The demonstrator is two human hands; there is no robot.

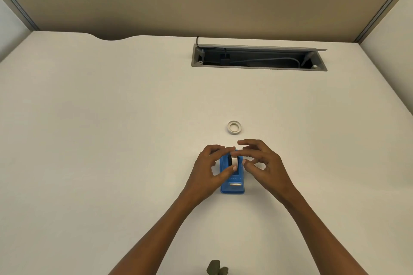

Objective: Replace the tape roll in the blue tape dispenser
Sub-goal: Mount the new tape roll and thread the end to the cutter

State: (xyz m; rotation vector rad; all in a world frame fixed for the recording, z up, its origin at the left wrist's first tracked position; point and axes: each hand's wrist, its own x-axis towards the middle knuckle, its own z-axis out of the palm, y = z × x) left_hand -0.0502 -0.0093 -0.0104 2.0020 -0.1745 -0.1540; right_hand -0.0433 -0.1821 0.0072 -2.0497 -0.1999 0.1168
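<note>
The blue tape dispenser [232, 182] is sitting flat on the white desk [111, 129], just in front of the person, cutter end [234, 184] pointing toward them. A tape roll [233, 161] is sitting upright in its cradle, black hub showing on the left side. The left hand [212, 172] is curling around the dispenser's left side, thumb and forefinger narrowed onto the roll, likely steadying the body while gripping the roll. The right hand [259, 162] is hovering at the right side, fingers loosely spread and half-curled, index reaching over the top of the roll; cannot tell whether it is actually pinching anything. Both hands working from opposite sides probably because the roll and hub need to be seated or pulled straight out of the slots. Whether this roll is going in or coming out, cannot tell.

A second ring [234, 127], thin and white, is lying flat on the desk just beyond the hands, apart from the dispenser; thin wall suggests a spent core set aside, but unsure. Further back, an open cable tray [259, 58] is recessed into the desk, cables inside
</note>
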